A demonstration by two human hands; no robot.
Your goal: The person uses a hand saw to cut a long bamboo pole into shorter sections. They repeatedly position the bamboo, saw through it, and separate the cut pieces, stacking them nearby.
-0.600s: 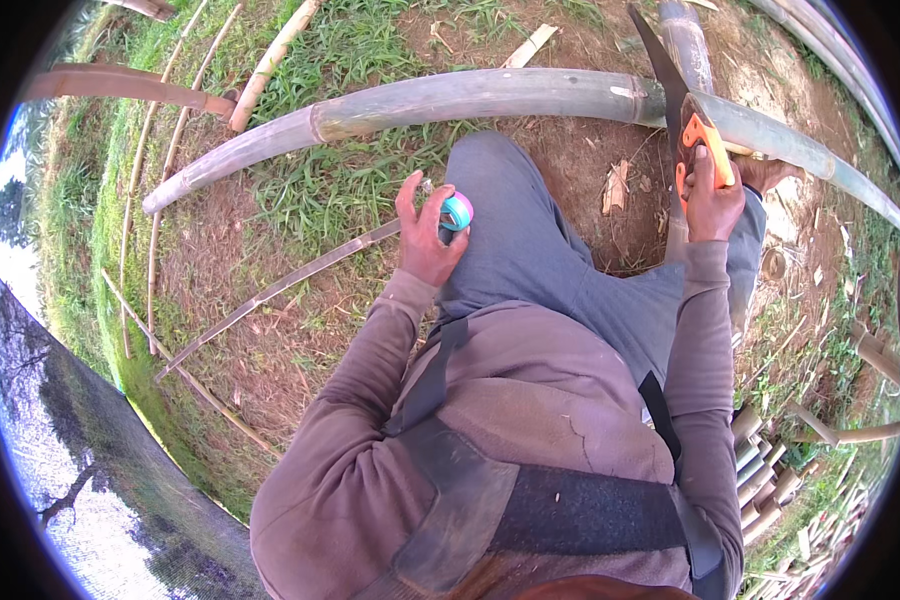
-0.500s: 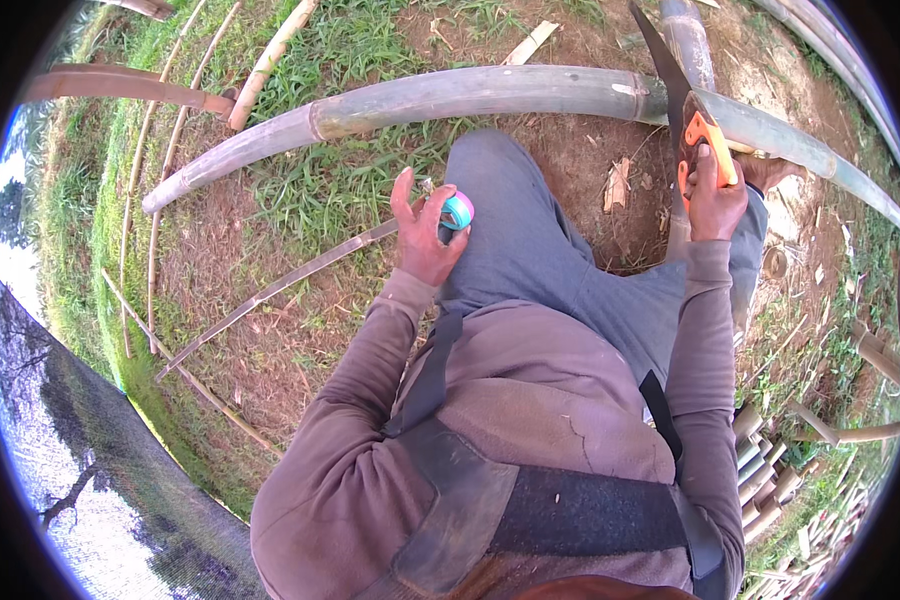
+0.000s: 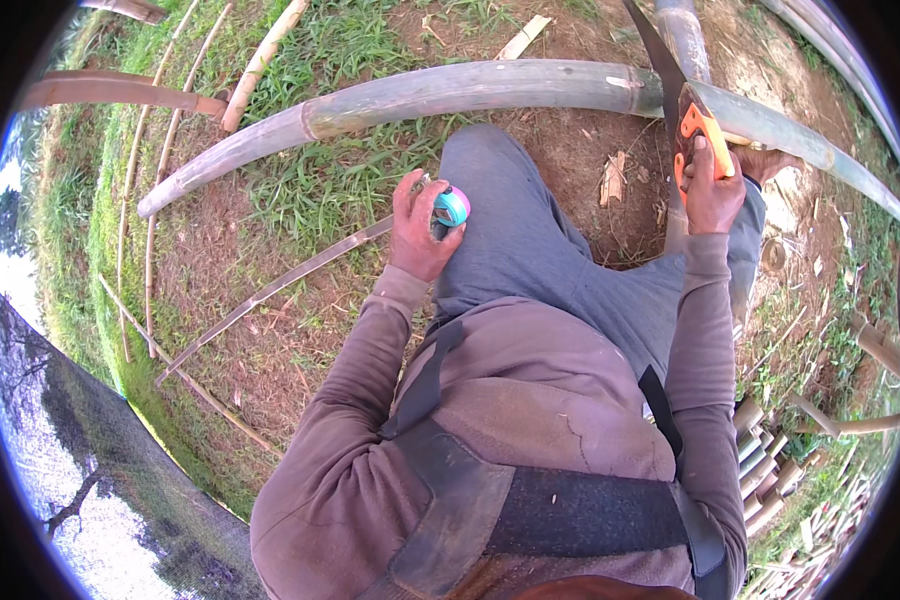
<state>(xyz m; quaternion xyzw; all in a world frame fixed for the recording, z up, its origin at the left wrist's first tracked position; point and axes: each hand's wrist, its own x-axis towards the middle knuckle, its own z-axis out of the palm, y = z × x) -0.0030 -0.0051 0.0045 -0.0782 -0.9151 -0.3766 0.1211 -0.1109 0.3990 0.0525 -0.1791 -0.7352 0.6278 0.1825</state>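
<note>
A small round tape measure (image 3: 454, 206), teal and pink, is gripped by the curled fingers and thumb of my left hand (image 3: 420, 235), above my bent left knee. My right hand (image 3: 714, 198) is closed round the orange handle of a handsaw (image 3: 706, 136). The saw's dark blade points away from me and passes over a long, thick bamboo pole (image 3: 490, 86) near a node. Whether the teeth touch the bamboo, I cannot tell. The pole runs crosswise in front of my legs.
Another bamboo length (image 3: 684, 45) lies beneath the pole, running away from me. Thin poles (image 3: 170, 140) and a flat strip (image 3: 270, 290) rest on grass at the left. Cut bamboo pieces (image 3: 760, 470) are piled at the lower right. My foot (image 3: 765, 163) is beside the pole.
My left fingers have curled in closer around the tape measure, and that hand has shifted slightly left. My right hand keeps its hold on the saw, nearly still.
</note>
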